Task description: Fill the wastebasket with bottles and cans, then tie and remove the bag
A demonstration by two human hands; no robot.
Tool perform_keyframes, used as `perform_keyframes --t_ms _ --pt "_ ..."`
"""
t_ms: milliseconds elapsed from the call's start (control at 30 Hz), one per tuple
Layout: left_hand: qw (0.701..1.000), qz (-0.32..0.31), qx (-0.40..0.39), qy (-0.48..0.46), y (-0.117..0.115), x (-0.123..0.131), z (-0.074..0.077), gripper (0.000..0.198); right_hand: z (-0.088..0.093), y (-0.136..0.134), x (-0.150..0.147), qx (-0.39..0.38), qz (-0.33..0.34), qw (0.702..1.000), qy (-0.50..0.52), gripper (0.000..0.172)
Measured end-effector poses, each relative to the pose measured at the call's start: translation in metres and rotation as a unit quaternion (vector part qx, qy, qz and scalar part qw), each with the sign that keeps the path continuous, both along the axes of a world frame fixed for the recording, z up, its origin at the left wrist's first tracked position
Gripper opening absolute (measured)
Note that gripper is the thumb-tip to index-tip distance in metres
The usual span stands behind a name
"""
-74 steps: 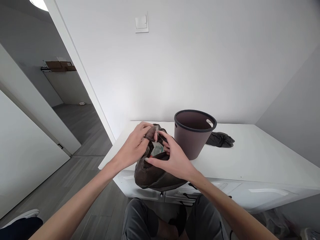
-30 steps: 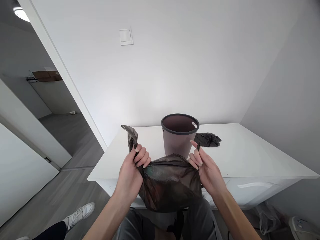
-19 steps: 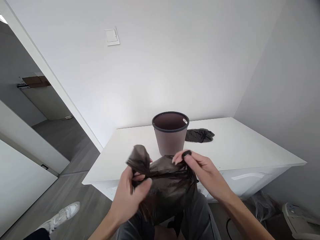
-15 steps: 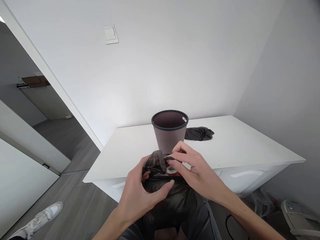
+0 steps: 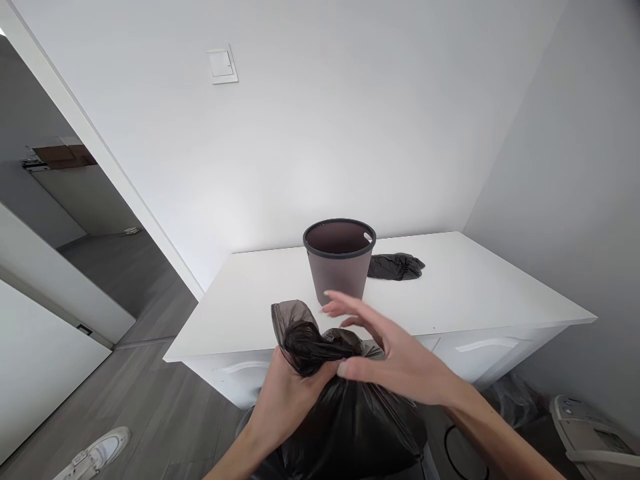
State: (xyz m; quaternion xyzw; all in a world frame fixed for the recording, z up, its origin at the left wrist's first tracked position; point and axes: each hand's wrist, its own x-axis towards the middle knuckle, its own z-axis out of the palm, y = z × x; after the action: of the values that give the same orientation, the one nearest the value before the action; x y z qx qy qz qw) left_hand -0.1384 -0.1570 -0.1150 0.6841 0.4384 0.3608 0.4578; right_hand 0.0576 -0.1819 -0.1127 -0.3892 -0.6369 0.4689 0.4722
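Observation:
A full black plastic garbage bag (image 5: 350, 427) hangs in front of me, below the table's front edge. My left hand (image 5: 295, 393) is wrapped round its gathered neck, and a loose tuft of thin plastic sticks up above the fist. Close beside it on the right, my right hand (image 5: 385, 347) has its fingers spread apart, with the thumb tip by the left thumb at the bag's neck. Behind both hands stands a mauve-grey trash can (image 5: 337, 267) with a dark rim, upright on the white tabletop. What is inside the bag is hidden now.
A crumpled black plastic bag (image 5: 397, 267) lies on the white table (image 5: 480, 287), right of the can. A light switch (image 5: 223, 65) is on the wall. A shoe (image 5: 95, 457) shows at lower left. A pale appliance (image 5: 595, 433) and a cable (image 5: 453, 453) are at lower right.
The bag's mouth, open half a second ago with a can-like object showing inside, is gathered into a bunch in my left hand. My right hand has let go of the bag's edge and spread its fingers.

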Motion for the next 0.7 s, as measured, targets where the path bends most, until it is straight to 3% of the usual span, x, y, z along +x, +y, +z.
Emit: perform_keyframes --t_ms 133,300,433,500,600,700 --pt "1.0 -0.012 -0.008 0.02 0.0 0.003 -0.006 0.025 -0.019 -0.004 -0.02 -0.017 0.02 1.0 -0.016 0.032" --pt "1.0 0.007 0.01 -0.002 -0.003 -0.001 -0.005 0.024 -0.034 -0.001 -0.041 -0.045 -0.09 0.987 0.123 0.04" --pt "0.995 0.047 -0.044 -0.074 0.002 -0.022 -0.001 0.038 -0.034 0.003 -0.04 -0.118 -0.095 0.938 0.311 0.043" --pt "0.984 0.033 -0.1 -0.141 0.007 -0.03 -0.001 0.047 -0.033 0.006 -0.039 -0.13 -0.085 0.915 0.372 0.047" --pt "0.969 -0.005 -0.146 -0.2 0.012 -0.032 -0.007 0.054 -0.037 0.013 -0.04 -0.146 -0.058 0.905 0.396 0.049" --pt "0.978 -0.013 -0.142 -0.151 0.015 -0.025 -0.016 0.054 -0.043 0.021 -0.047 -0.192 -0.029 0.917 0.347 0.048"
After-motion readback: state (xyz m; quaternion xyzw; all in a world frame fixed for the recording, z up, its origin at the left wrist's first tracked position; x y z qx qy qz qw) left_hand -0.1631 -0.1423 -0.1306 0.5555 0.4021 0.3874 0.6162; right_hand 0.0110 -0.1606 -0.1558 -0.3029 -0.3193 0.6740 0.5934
